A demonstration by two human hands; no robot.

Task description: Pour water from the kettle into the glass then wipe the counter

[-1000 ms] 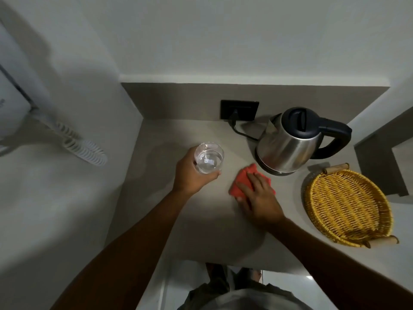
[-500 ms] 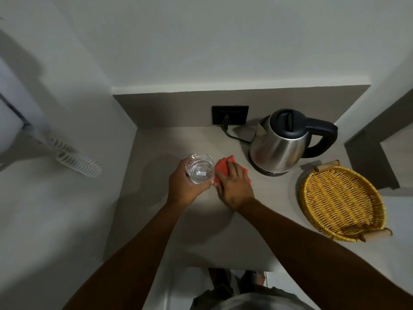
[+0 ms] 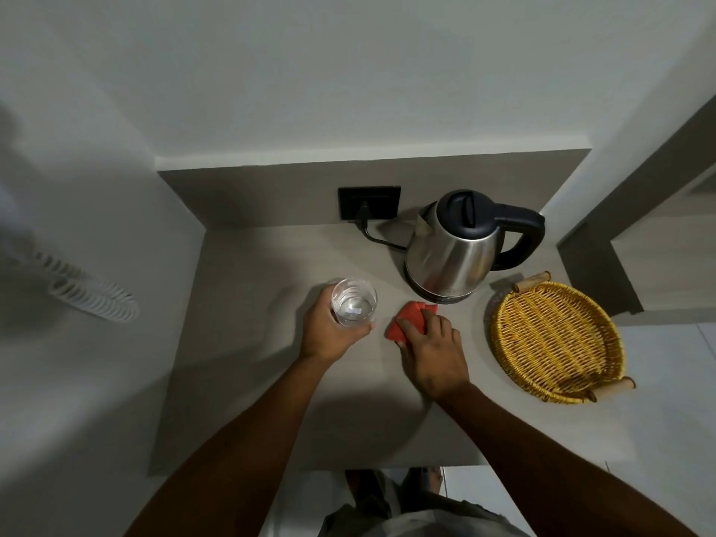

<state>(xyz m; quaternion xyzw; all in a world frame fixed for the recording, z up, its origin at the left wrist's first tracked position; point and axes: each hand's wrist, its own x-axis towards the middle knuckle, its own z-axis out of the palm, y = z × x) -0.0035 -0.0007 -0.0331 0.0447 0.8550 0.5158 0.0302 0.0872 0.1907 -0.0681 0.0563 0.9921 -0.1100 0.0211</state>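
Note:
A clear glass [image 3: 353, 306] with water in it stands or hangs just over the grey counter [image 3: 248, 343]; my left hand [image 3: 327, 335] is wrapped around it from the left. My right hand [image 3: 432, 352] presses flat on a red cloth [image 3: 407, 317] lying on the counter right of the glass and just in front of the kettle. The steel kettle [image 3: 453, 253] with a black lid and handle sits on its base at the back, handle pointing right. Whether the glass touches the counter I cannot tell.
A yellow wicker tray [image 3: 558, 337] with wooden handles lies at the counter's right. A black wall socket [image 3: 368, 203] with the kettle's cord is at the back. A white coiled cord [image 3: 93, 300] hangs on the left wall. Walls close in left and behind.
My right hand has slid the red cloth to the left against the glass and then back to the right, in front of the kettle. My left hand keeps hold of the glass.

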